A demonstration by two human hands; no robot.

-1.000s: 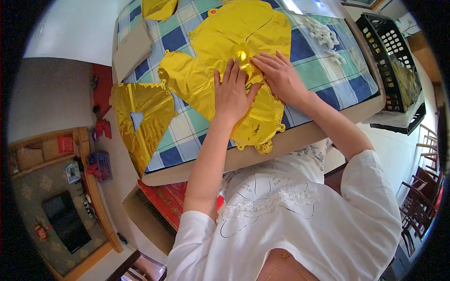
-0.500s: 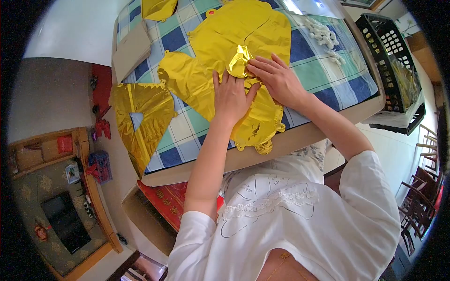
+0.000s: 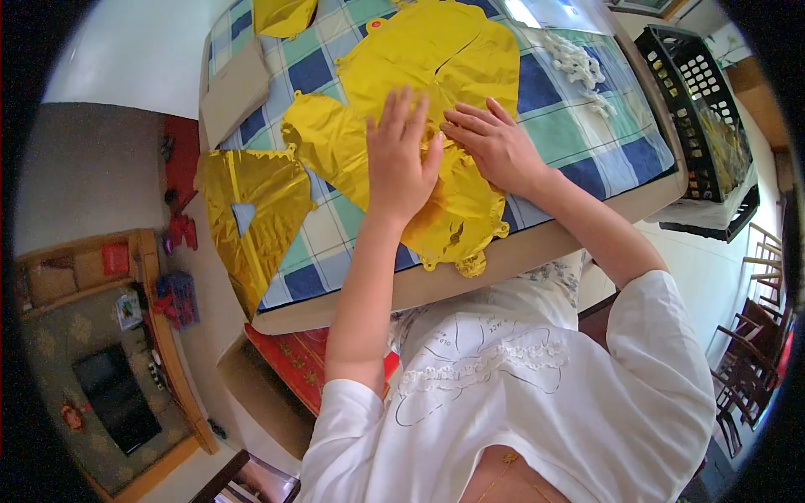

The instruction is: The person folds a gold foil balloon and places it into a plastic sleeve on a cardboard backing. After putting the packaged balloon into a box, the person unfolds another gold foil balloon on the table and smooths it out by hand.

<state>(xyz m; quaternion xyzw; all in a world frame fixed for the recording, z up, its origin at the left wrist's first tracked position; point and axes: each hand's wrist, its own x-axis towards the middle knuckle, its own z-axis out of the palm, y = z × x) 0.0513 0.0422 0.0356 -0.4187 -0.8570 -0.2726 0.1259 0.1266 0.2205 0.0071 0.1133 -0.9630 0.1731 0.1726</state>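
A large gold foil balloon, flat and creased, lies across the checked tablecloth. My left hand is over its middle with fingers stretched out, the fingertips slightly blurred. Close to its right, my right hand lies on the foil with fingers extended, pointing left. Small round tabs stick out along the balloon's edge, and its lower end reaches the table's near edge. Part of the foil between and under the hands is hidden.
On the left, another gold foil piece hangs over the table's edge, below a folded beige sheet. More gold foil lies at the far side. White string is bunched at right, near a black plastic crate.
My left hand has lifted and shifted a little up and left. The shiny raised foil fold between the hands has gone flat. My right hand stays nearly in place.
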